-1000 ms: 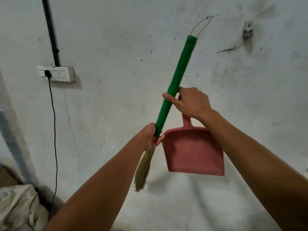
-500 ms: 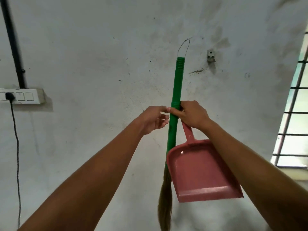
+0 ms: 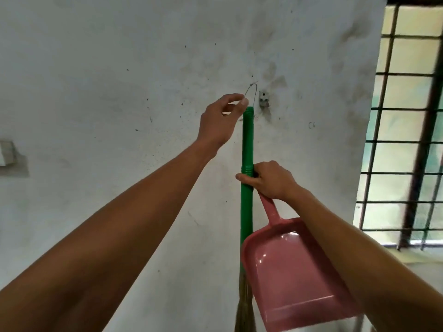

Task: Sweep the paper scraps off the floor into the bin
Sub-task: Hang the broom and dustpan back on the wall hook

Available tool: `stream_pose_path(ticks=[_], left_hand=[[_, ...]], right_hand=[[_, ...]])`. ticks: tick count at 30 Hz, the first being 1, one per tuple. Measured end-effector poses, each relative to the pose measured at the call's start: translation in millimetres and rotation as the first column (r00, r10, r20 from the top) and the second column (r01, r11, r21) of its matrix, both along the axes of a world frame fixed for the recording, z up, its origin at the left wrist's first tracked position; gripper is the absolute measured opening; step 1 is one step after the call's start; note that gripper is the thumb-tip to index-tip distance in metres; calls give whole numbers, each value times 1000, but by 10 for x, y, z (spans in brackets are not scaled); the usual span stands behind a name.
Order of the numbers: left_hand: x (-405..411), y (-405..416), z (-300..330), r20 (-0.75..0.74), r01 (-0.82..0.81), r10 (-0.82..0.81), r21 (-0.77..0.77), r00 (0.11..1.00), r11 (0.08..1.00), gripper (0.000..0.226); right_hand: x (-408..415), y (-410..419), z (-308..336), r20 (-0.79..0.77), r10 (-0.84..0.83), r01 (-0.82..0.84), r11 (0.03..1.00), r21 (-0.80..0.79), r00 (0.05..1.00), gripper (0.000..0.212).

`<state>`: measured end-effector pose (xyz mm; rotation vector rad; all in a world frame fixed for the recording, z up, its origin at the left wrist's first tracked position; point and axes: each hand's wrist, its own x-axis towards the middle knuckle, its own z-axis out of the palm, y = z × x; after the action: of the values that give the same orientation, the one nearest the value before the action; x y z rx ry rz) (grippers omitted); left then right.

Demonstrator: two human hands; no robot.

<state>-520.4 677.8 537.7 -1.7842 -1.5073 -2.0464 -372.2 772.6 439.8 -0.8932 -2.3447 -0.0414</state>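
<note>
Broom (image 3: 247, 149) stands upright in my right hand (image 3: 271, 179), which grips its green handle together with the pink dustpan (image 3: 297, 271) handle. Above, my left hand (image 3: 221, 121) seems to pinch the broom's wire loop (image 3: 322, 93), just beside a wall hook (image 3: 263, 101).

Both forearms and hands (image 3: 272, 179) are bare, with no sleeves visible.

Bare wall (image 3: 119, 68) lies open to you left of the green broom handle (image 3: 247, 144) and above the wire loop (image 3: 84, 92). Just right of the loop, the wall hook (image 3: 263, 101) juts out. Lower right, the pink dustpan (image 3: 294, 271) crowds the handle. The barred window (image 3: 407, 140) closes the far right; a switch box (image 3: 7, 153) sits at the left edge.
</note>
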Motion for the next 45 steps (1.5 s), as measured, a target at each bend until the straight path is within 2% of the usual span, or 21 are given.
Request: stream_pose_path(ticks=[6, 9, 15, 17, 19, 22, 26, 33, 39, 42, 45], left_hand=[[379, 432, 208, -78, -90, 93, 39, 993, 995, 20], [547, 659, 299, -26, -120, 123, 96, 992, 988, 10], [718, 1022, 395, 42, -127, 125, 45, 991, 991, 20], [730, 1186, 379, 8, -136, 136, 8, 991, 991, 19], [710, 1373, 348, -21, -169, 168, -36, 986, 985, 17], [667, 1617, 342, -38, -154, 151, -101, 988, 983, 15], [564, 1885, 374, -63, -145, 137, -140, 989, 979, 12], [296, 2329, 574, -33, -175, 173, -99, 984, 980, 9], [98, 2685, 819, -78, -340, 334, -89, 939, 936, 12], [19, 2814, 908, -96, -377, 368, -113, 925, 919, 12], [-48, 2901, 944, -64, -343, 337, -205, 939, 917, 9]], right_hand=[[344, 384, 56, 4, 18, -18, 998, 52, 1000, 60], [463, 626, 121, 15, 17, -18, 997, 79, 1000, 59], [575, 1064, 240, 63, 50, -54, 996, 68, 997, 63], [576, 1186, 347, -7, 79, -79, 996, 41, 997, 59], [577, 1308, 505, -166, 146, -152, 988, -24, 975, 51], [614, 1492, 793, -407, 231, -269, 962, -39, 884, 39], [583, 1734, 1144, -458, 299, -350, 936, -28, 837, 23], [220, 2221, 1536, -448, 217, -245, 970, -6, 868, 14], [-113, 2536, 1791, -403, 87, -91, 996, 9, 911, 13], [-213, 2635, 1862, -386, 50, -48, 999, 14, 921, 11], [-259, 2703, 1878, -362, 34, -32, 999, 12, 932, 13]])
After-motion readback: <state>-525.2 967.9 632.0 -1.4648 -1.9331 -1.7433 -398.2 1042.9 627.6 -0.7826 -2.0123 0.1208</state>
